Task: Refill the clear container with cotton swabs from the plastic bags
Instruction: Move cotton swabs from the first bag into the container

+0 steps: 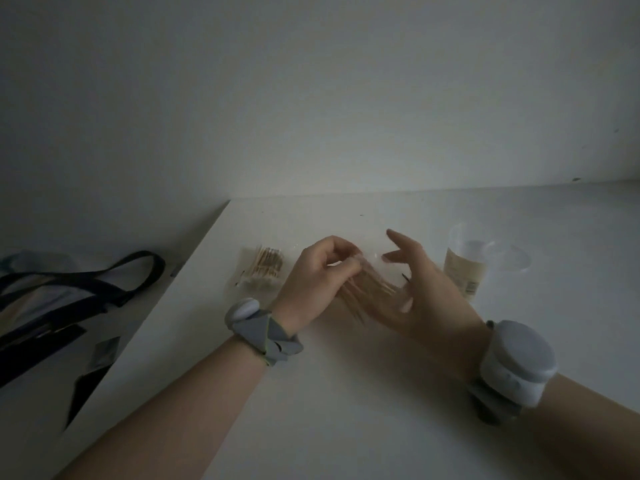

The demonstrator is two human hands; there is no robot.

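Note:
My left hand (pixel 317 275) pinches the top of a clear plastic bag of wooden-stick cotton swabs (pixel 372 289) held between both hands just above the white table (pixel 311 393). My right hand (pixel 420 289) cups the bag from the right, fingers spread and blurred, the index finger pointing up. A second bag of cotton swabs (pixel 261 268) lies on the table left of my left hand. The clear container (pixel 465 263), with a label on its side, stands open to the right of my right hand. Its clear lid (pixel 516 258) lies beside it.
A white tote bag with dark straps (pixel 69 306) sits off the table's left edge. The table meets a plain wall at the back. Both my wrists wear grey bands with white sensor pucks.

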